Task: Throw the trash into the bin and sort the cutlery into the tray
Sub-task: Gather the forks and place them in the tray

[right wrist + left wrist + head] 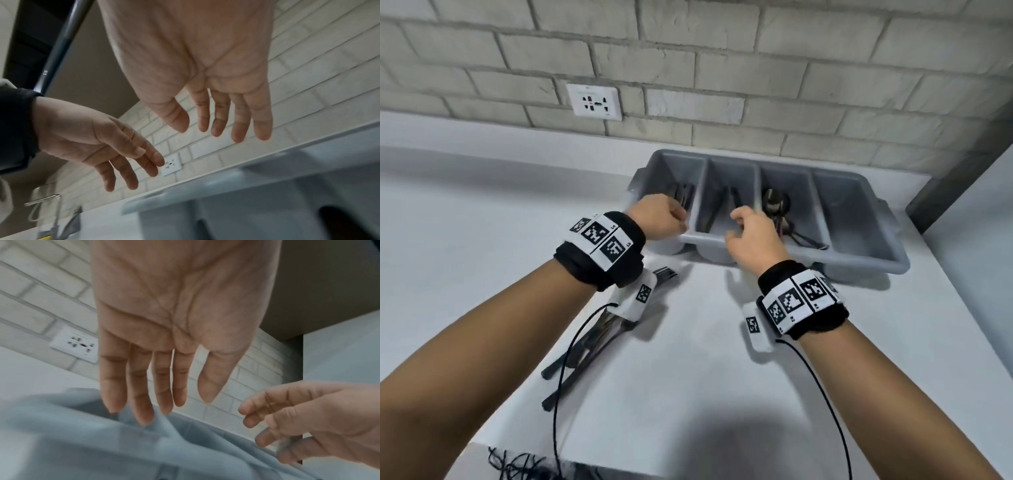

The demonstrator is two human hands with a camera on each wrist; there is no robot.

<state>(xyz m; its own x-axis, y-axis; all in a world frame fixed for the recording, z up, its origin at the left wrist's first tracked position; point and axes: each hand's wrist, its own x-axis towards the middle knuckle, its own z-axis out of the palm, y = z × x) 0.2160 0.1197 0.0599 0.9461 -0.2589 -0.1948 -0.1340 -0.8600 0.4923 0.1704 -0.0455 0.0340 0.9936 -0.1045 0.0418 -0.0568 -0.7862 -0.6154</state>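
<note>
A grey four-compartment cutlery tray [859, 253] stands at the back right of the white counter. Forks [683, 195] lie in its leftmost compartment, knives [726, 205] in the second, spoons [777, 205] in the third; the fourth holds nothing. My left hand [679, 219] hovers over the tray's front-left corner. My right hand [736, 224] hovers over the front rim by the second compartment. In both wrist views the left hand [164, 394] and the right hand [205, 129] show relaxed, straight fingers holding nothing. A pile of dark-handled cutlery [592, 346] lies on the counter under my left wrist.
A brick wall with a white socket [594, 102] backs the counter. A dark post [962, 171] rises at the right, beside the tray. Black cables [558, 394] trail from my wrists toward the counter's front edge. A metal fixture [43, 199] shows far left in the right wrist view.
</note>
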